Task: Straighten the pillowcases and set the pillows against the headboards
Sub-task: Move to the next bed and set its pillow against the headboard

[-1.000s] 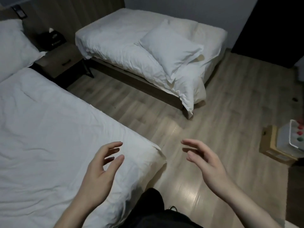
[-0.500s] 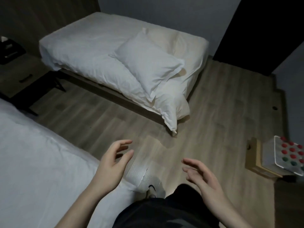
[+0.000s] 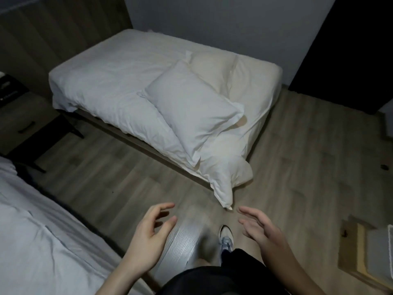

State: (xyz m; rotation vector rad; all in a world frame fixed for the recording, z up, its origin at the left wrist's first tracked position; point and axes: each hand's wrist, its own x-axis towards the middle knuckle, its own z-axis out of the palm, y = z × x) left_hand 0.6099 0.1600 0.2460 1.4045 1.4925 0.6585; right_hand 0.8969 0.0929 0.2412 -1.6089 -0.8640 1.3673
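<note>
A white pillow (image 3: 191,107) lies skewed near the foot of the far bed (image 3: 110,81), far from the wooden headboard wall (image 3: 63,39) at the left. A second, cream pillow (image 3: 212,67) lies partly under it. The bed's white cover hangs off the near corner toward the floor. My left hand (image 3: 146,237) and my right hand (image 3: 261,228) hover above the floor short of that corner, both empty with fingers apart. The near bed (image 3: 32,241) fills the lower left.
A dark nightstand (image 3: 23,128) stands between the two beds at the left. A wooden box with a white tray (image 3: 365,248) sits on the floor at the right. A dark doorway (image 3: 350,50) is at the back right. My shoe (image 3: 226,237) is on the wooden floor.
The view has swung right and moved toward the far bed, which now looks closer. The near bed's pillow has left the view. Both hands stay empty and open.
</note>
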